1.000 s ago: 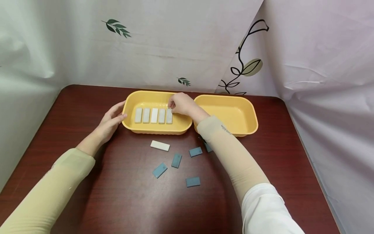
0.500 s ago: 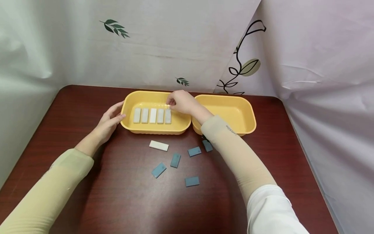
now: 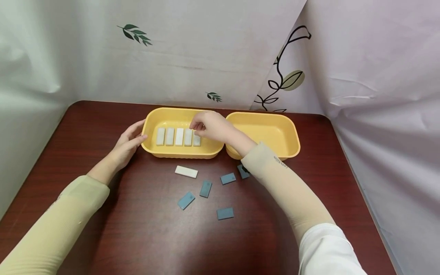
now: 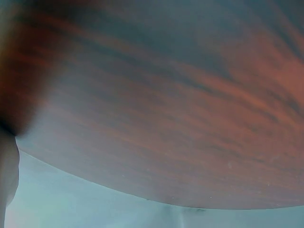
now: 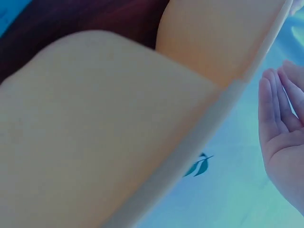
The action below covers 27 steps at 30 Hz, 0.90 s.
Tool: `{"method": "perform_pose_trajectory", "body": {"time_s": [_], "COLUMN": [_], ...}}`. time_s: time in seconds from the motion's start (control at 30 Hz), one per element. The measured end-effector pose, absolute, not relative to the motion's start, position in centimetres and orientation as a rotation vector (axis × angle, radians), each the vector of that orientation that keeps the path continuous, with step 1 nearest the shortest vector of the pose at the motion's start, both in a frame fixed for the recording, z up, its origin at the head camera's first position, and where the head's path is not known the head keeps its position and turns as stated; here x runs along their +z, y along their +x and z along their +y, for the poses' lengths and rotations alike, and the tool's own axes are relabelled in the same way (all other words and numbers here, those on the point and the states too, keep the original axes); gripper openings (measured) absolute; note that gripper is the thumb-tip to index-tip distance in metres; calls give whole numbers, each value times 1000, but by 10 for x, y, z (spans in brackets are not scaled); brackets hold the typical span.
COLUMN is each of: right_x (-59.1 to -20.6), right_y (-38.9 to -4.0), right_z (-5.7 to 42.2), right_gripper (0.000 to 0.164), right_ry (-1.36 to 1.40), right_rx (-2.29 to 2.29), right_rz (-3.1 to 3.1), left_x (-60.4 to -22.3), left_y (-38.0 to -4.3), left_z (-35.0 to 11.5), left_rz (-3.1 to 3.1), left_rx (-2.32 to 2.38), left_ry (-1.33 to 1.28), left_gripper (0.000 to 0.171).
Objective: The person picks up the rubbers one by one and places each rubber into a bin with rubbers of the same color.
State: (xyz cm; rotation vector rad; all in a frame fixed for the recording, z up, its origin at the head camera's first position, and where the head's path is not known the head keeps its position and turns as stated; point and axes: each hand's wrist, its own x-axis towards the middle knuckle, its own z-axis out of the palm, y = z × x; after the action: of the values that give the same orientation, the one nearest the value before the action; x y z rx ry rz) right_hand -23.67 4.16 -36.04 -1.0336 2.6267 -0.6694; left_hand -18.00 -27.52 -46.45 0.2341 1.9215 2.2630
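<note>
In the head view, my left hand (image 3: 125,147) holds the left end of a yellow plastic tray (image 3: 182,155), its thumb over the rim and its fingers along the outside. Several pale rectangular blocks (image 3: 170,136) stand in a row inside, one whiter than its neighbours. Over the right end of that row hovers my right hand (image 3: 212,126), partly covering the last pale block (image 3: 197,141). The right wrist view shows this hand's fingers (image 5: 267,102) loosely extended, with nothing visible between them. The left wrist view catches only blurred tabletop and curtain.
A second yellow tray (image 3: 288,147) stands directly right of the first. On the dark red-brown table (image 3: 154,236) lie a white block (image 3: 186,171) and several blue blocks (image 3: 206,188), scattered in front. One blue block (image 3: 243,172) sits beside my right sleeve. A pale curtain (image 3: 192,49) hangs behind.
My right hand has come away from the last pale block, shifting slightly left above the row, its fingers loosening. The block stays in the row. My left hand keeps its place.
</note>
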Motion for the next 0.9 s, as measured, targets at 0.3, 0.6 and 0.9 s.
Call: {"method": "perform_pose_trajectory", "body": {"time_s": [0.3,0.6,0.9], "right_x": [-361,-365,-370], "right_y": [-210,-185,-164], "right_z": [43,45,51], "right_gripper": [14,13,13], "right_ry": [-1200,-1237,-1318], "right_rx": [-725,-802,-796], "right_rz": [2570,2483,2454], "left_x": [-463,-462,-463], "left_y": [-179,-179,-179], "left_z": [-275,-275,-275], "left_rz": [1928,1934,1913], "left_rx": [2250,2234,2248], "left_ry": [227,223,208], "left_gripper": [54,56,54]}}
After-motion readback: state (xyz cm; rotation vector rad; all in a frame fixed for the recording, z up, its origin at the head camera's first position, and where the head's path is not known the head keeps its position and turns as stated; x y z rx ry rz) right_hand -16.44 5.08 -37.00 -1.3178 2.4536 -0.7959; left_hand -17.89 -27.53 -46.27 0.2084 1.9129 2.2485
